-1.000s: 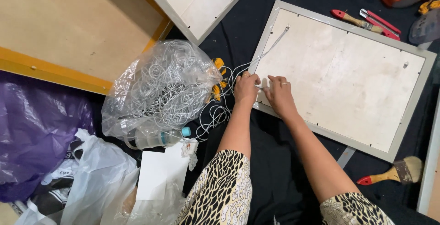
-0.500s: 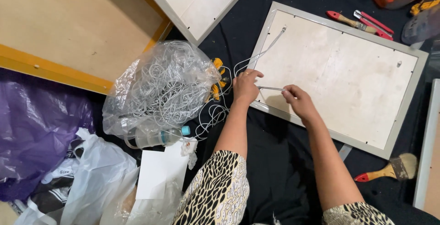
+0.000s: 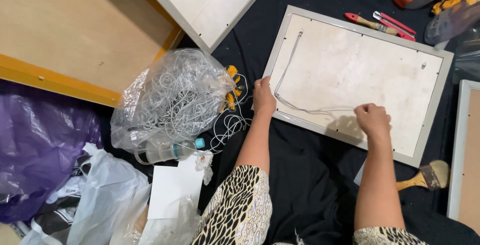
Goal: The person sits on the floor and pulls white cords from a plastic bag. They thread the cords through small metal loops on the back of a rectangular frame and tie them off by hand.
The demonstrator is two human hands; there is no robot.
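A grey picture frame [image 3: 430, 107] lies face down on black cloth, its pale backing board up. A thin white cord [image 3: 300, 109] runs from a fastening near the frame's top left corner down along the board. My left hand [image 3: 263, 97] presses on the frame's left edge where the cord bends. My right hand [image 3: 372, 120] is shut on the cord's free end above the board's lower middle, with the cord stretched between the two hands.
A clear bag of tangled white cord [image 3: 172, 100] lies left of the frame, a small bottle [image 3: 170, 152] below it. Red-handled tools [image 3: 387, 24] lie above the frame, a paintbrush [image 3: 425, 176] lower right. Other frames [image 3: 212, 0] and plastic bags [image 3: 105, 200] are around.
My right hand has drawn the cord away from my left hand, rightward across the backing board. My left hand has stayed on the frame's left edge.
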